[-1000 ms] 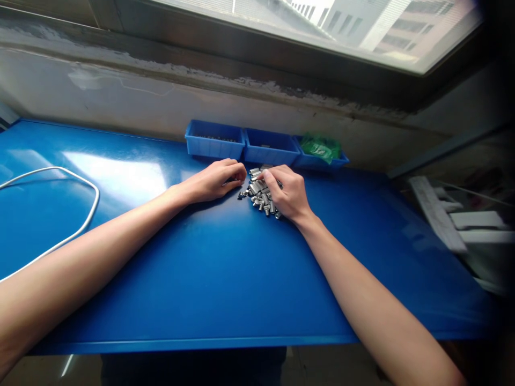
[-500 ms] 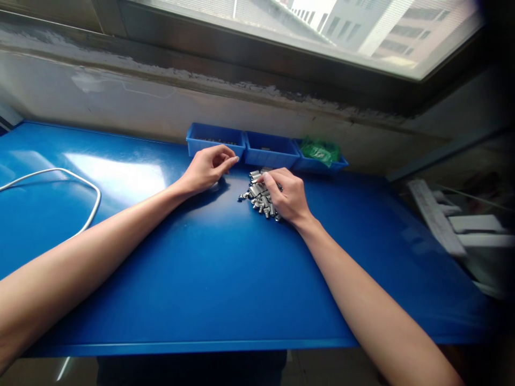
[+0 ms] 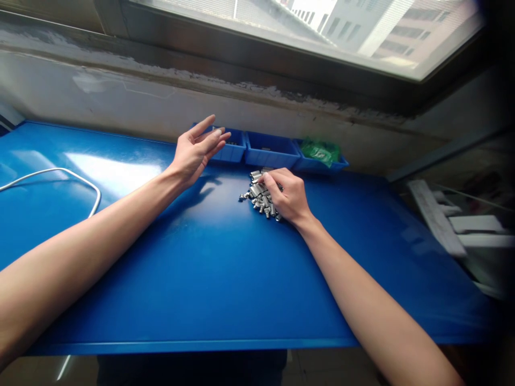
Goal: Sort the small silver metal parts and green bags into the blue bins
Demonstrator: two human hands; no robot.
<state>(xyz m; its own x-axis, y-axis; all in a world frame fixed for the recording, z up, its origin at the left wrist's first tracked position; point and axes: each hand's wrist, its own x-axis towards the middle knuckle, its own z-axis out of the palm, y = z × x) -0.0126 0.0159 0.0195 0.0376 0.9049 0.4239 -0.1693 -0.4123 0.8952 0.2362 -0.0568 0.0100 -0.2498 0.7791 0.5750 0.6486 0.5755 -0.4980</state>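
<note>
Left grip [image 3: 197, 153] spread at leftmost blue bin [image 3: 232, 155]; right grip [image 3: 287, 194] curled over metal parts [image 3: 258, 191], pinch unclear.

A saturated, plain blue tabletop [image 3: 225, 279], with a bleached white patch of glare toward the left and softer, paler sheen near the middle. The heaped metal parts [image 3: 261, 199] are shiny silver-grey with dark shadows between them. Behind, the leftmost bin [image 3: 231, 155], middle bin [image 3: 270, 158] and rightmost bin [image 3: 317, 168] are all the same plain blue; a bright, glossy green bag [image 3: 319, 150] shows in the rightmost. The cable [image 3: 56, 169] is white. The wall [image 3: 132, 102] is dull grey, blotched with whitish smears. The window frame [image 3: 201, 45] is dark grey-brown.
</note>
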